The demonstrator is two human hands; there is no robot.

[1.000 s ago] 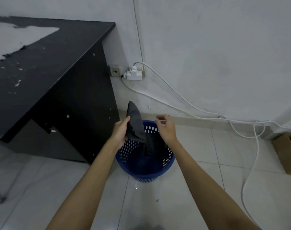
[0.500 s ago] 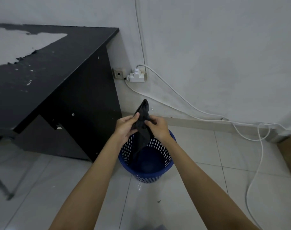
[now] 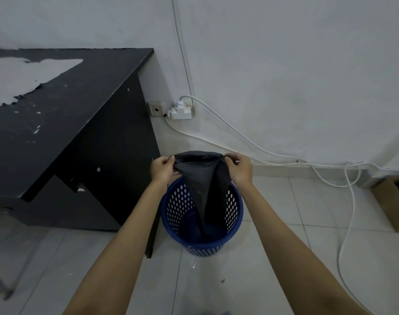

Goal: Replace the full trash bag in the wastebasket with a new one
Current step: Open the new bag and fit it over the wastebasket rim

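A blue perforated wastebasket (image 3: 236, 214) stands on the tiled floor beside the desk leg. A black trash bag (image 3: 200, 176) hangs above it, its mouth stretched wide and its lower part drooping into the basket. My left hand (image 3: 163, 169) pinches the bag's left edge. My right hand (image 3: 239, 170) pinches the right edge. Both hands are just above the basket's far rim.
A black desk (image 3: 64, 123) with a worn top stands close on the left, its side panel next to the basket. A wall socket with a white adapter (image 3: 181, 111) feeds white cables (image 3: 344, 223) trailing across the floor on the right. A brown box (image 3: 391, 201) sits at far right.
My hands were together on the bunched bag; they have moved apart and pulled its mouth open over the basket. The camera view has tilted slightly.
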